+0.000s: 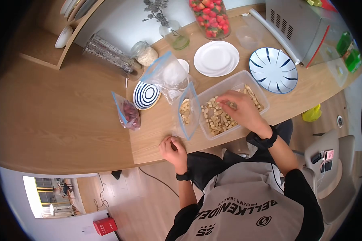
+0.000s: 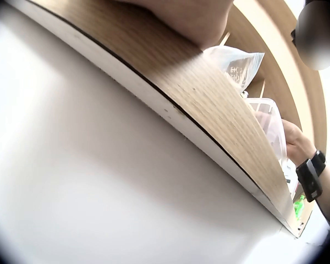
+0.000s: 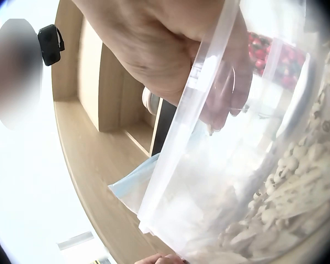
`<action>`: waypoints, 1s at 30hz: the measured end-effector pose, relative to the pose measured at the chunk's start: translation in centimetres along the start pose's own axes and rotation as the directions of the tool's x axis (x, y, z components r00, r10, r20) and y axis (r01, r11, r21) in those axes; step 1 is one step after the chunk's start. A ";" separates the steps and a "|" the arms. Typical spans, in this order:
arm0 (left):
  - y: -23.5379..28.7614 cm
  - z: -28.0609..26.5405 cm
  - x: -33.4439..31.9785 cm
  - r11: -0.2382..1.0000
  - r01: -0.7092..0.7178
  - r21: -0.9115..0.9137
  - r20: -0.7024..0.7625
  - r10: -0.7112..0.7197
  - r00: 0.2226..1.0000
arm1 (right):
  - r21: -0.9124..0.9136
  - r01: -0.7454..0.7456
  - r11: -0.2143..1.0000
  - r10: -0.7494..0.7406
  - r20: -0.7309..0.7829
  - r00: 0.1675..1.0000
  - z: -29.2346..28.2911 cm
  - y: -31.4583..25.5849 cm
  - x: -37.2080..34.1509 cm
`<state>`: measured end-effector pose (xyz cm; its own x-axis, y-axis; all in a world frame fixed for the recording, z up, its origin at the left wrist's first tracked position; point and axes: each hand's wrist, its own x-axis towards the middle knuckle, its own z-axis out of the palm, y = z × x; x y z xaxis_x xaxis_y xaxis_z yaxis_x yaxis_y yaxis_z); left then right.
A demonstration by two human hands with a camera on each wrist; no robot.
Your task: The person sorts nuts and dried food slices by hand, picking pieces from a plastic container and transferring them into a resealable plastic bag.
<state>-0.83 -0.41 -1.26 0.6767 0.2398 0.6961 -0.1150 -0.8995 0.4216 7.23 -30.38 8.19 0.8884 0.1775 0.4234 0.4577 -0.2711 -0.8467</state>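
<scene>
In the head view, a clear plastic box holds pale dried slices and round pieces. Over it is my right hand, thumb and fingers pinched together. A small pale dried piece shows at the fingertips in the right wrist view, partly blurred behind the box wall. Left of the box stands an open blue-edged zip bag with similar pieces inside. My left hand rests at the table's front edge, fingers loosely curled and holding nothing, just below the bag.
A bag of dark red pieces, a blue-ringed plate and another clear zip bag lie to the left. Behind are white plates, a blue-striped plate, a strawberry jar and a glass vase.
</scene>
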 end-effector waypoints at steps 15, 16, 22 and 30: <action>-0.3 -0.2 0.0 0.999 -0.020 -0.028 0.002 0.021 1.000 | 0.131 0.010 0.991 0.006 -0.119 0.993 1.7 -3.8 0.5; -0.3 -0.2 0.1 0.999 -0.027 -0.035 -0.001 0.027 1.000 | 0.171 0.013 0.985 0.007 -0.113 0.994 2.3 -4.0 0.8; 0.1 -0.4 0.2 0.999 -0.011 -0.045 -0.003 0.011 1.000 | 0.239 -0.027 0.971 0.034 -0.026 0.999 4.7 -5.8 1.9; 0.2 -0.6 0.2 0.999 -0.001 -0.039 0.003 0.001 1.000 | 0.197 0.000 0.980 0.006 -0.030 1.000 5.9 -5.6 2.0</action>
<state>-1.17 -0.33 -0.74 0.6785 0.2377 0.6951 -0.1439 -0.8849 0.4431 6.24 -22.90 11.90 0.8916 0.1472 0.4282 0.4422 -0.0798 -0.8934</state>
